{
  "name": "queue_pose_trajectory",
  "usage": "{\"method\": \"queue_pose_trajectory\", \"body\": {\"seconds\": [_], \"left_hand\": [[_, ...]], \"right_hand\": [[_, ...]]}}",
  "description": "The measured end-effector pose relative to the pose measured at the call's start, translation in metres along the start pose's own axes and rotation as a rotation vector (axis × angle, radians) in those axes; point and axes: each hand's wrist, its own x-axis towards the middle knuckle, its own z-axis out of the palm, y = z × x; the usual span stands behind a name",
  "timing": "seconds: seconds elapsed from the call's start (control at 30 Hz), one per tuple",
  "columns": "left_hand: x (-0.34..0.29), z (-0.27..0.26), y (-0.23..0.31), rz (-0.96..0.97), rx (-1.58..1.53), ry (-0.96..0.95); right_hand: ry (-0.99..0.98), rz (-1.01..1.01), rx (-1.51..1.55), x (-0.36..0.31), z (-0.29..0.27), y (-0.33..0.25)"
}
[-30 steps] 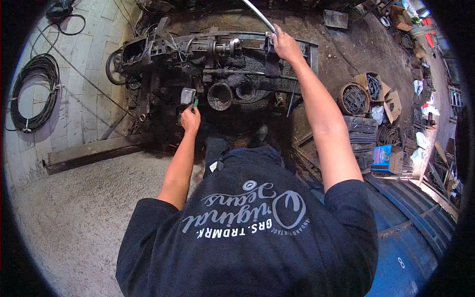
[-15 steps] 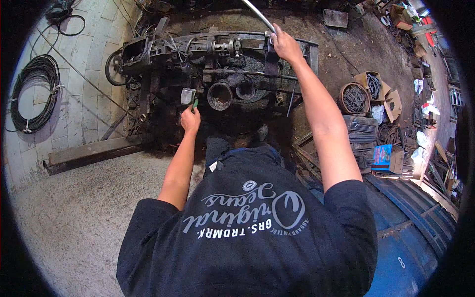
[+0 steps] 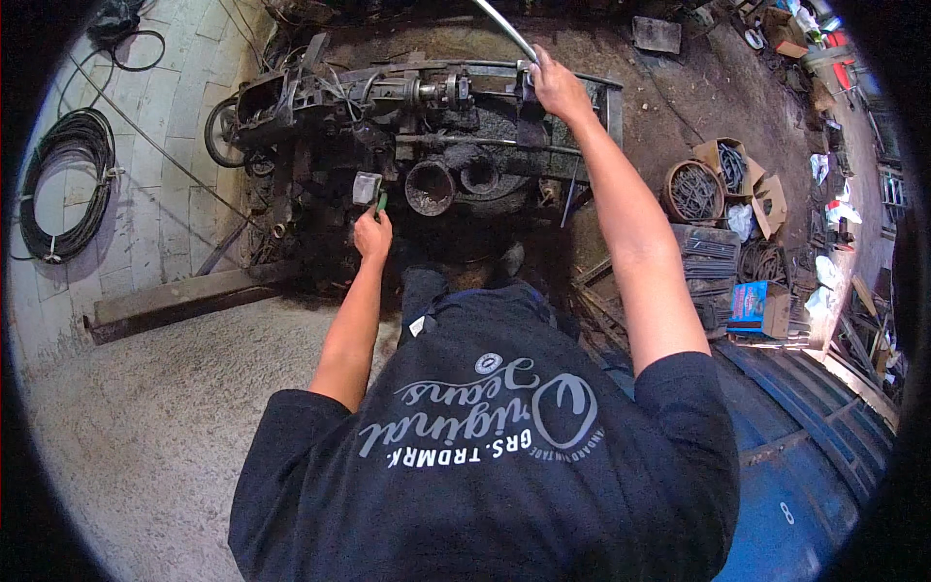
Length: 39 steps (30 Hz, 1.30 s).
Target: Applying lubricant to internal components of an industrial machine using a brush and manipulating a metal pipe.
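Pale, rough floor (image 3: 175, 407) spreads across the lower left of a cluttered workshop, with a blue metal panel (image 3: 776, 485) at the lower right. Beyond the person stands a long, dark, grimy machine (image 3: 393, 90), running crosswise. On the left lies a coil of black cable (image 3: 101, 165); on the right, near stacked metal stock, sits a blue-fronted box (image 3: 749, 308). Along the machine's near side is a wide round metal cup (image 3: 416, 182). Compared with half a second ago, scarcely anything differs: both hands keep their places, and the view has slipped only slightly. A silvery rod (image 3: 506, 29) slants out past the top edge; the right hand (image 3: 564, 90) has its fingers closed around the lower end, beside the machine's far rail. Left of the cup, the left hand (image 3: 372, 233) curls its fingers narrowly around a green handle (image 3: 382, 201), just beside a pale grey block (image 3: 366, 187); whether those two join, I cannot tell.
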Motion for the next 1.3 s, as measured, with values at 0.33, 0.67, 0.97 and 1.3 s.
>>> {"method": "queue_pose_trajectory", "body": {"seconds": [0.33,0.67,0.97,1.3], "left_hand": [[-0.001,0.002,-0.002,0.024,0.005,0.028],[-0.002,0.0,0.001,0.039,0.012,0.021],[0.001,0.013,-0.015,0.07,0.028,0.035],[-0.001,0.007,-0.007,0.026,0.048,0.003]], "right_hand": [[0.004,-0.026,-0.011,0.002,0.004,0.0],[0.037,-0.05,-0.005,0.002,0.005,0.003],[0.022,-0.04,-0.006,0.001,0.001,-0.001],[-0.009,-0.009,-0.02,0.0,0.002,-0.003]]}}
